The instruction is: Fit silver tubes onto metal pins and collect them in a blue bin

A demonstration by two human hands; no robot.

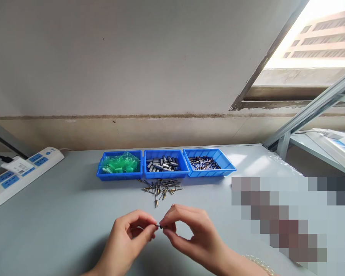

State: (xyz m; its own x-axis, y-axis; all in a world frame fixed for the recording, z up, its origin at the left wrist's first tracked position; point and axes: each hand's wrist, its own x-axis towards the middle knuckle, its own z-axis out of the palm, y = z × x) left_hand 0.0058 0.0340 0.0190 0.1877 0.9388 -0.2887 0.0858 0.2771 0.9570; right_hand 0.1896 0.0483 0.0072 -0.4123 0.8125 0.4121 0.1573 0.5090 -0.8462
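Observation:
My left hand [129, 239] and my right hand [191, 232] meet over the front of the table, each closed in a pinch. Between their fingertips runs a thin dark metal pin-like piece [158, 226]; its ends are mostly covered by the fingers, so I cannot make out its exact kind. The left thumb and forefinger grip one end, the right thumb and forefinger the other. Just beyond lies a loose pile of slim metal pieces [161, 188], dark along the shaft and brass-coloured at some tips.
Three blue bins stand in a row: one with green plastic pieces [120, 163], one with short metal cylinders [163, 163], one with small dark pins [204, 163]. A power strip [25, 174] lies at the left. Pixelation hides an area at the right.

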